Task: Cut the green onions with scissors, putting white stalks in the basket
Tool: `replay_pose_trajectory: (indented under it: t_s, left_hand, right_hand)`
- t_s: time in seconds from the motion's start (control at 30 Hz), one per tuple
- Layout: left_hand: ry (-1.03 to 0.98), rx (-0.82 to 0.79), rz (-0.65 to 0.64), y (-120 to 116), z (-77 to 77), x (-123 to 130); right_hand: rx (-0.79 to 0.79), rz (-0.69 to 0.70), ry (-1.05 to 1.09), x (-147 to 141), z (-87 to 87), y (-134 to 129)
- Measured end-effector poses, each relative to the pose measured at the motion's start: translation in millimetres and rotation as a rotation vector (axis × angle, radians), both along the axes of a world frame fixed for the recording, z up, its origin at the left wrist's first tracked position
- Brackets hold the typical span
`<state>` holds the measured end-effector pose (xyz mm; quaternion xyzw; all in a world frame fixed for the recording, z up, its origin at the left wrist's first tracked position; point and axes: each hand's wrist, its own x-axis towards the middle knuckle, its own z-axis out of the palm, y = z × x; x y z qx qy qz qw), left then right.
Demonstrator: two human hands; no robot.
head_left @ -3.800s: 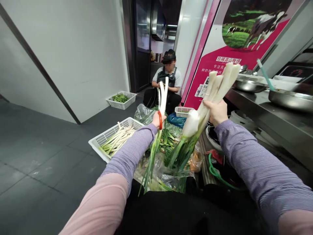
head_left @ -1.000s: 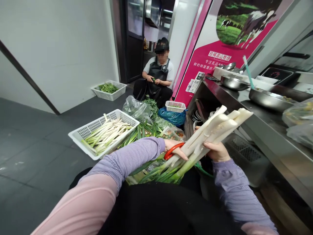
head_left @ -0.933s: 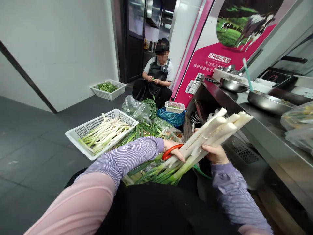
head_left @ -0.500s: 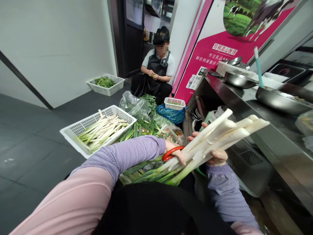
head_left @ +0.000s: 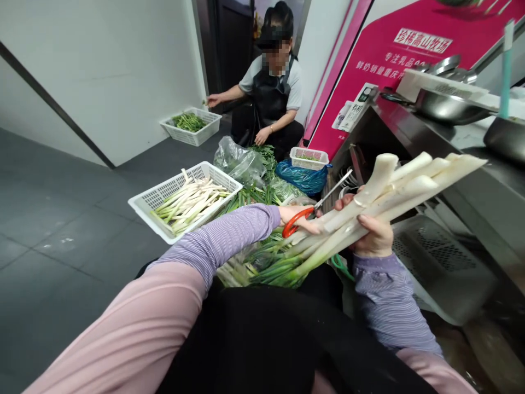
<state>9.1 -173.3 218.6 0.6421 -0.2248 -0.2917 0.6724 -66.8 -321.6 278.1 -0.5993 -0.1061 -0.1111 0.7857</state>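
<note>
A bundle of thick green onions (head_left: 385, 191) lies slantwise in front of me, white ends up to the right and green leaves down to the left. My right hand (head_left: 375, 235) is closed around the white stalks from below, fingertips showing on the far side. My left hand (head_left: 304, 218) is at the lower part of the bundle, its fingers against the stalks. Scissors with red handles (head_left: 292, 221) are held in that hand, a blade pointing up and to the right. Part of the left fingers is hidden behind the handle and the stalks.
A white basket (head_left: 143, 210) of trimmed stalks stands left of my arm. Ahead, a co-worker (head_left: 270, 82) squats, one hand at another basket (head_left: 199, 138) of greens. Plastic bags (head_left: 240, 161) and loose greens lie between us. A steel counter (head_left: 463, 180) with pans runs along the right.
The scissors' blade now shows beyond my left hand. The onion bundle is tilted a little differently. The co-worker has reached out to the far basket. My view has shifted.
</note>
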Motion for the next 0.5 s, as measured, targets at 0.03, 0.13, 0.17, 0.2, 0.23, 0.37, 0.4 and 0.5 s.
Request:
replay_pose_trajectory:
  t_s: [0.03, 0.13, 0.17, 0.2, 0.23, 0.37, 0.4, 0.5]
  left_hand:
    - [0.027, -0.022, -0.035, 1, -1.7, 6]
    - [0.198, -0.136, 0.19, 14, -0.5, 32]
    - [0.265, -0.19, 0.341, 25, 2.7, 42]
    - [0.32, -0.252, 0.496, 39, 6.9, 50]
    - [0.353, -0.313, 0.643, 56, 11.4, 56]
    - [0.343, -0.331, 0.717, 129, 13.3, 26]
    - [0.384, -0.268, 0.588, 142, 6.1, 7]
    - [0.658, -0.121, 0.133, 153, -30.7, -49]
  right_hand:
    - [0.017, -0.023, -0.018, 3, 3.0, 3]
    - [0.1, -0.096, -0.079, 10, 13.5, 9]
    - [0.143, -0.131, -0.094, 13, 16.3, 9]
    - [0.185, -0.171, -0.107, 15, 18.1, 8]
    - [0.221, -0.208, -0.117, 18, 18.3, 6]
    - [0.334, -0.283, -0.132, 40, 1.0, -8]
    - [0.365, -0.281, -0.133, 47, -7.1, -12]
    - [0.469, -0.279, -0.154, 69, -32.2, -16]
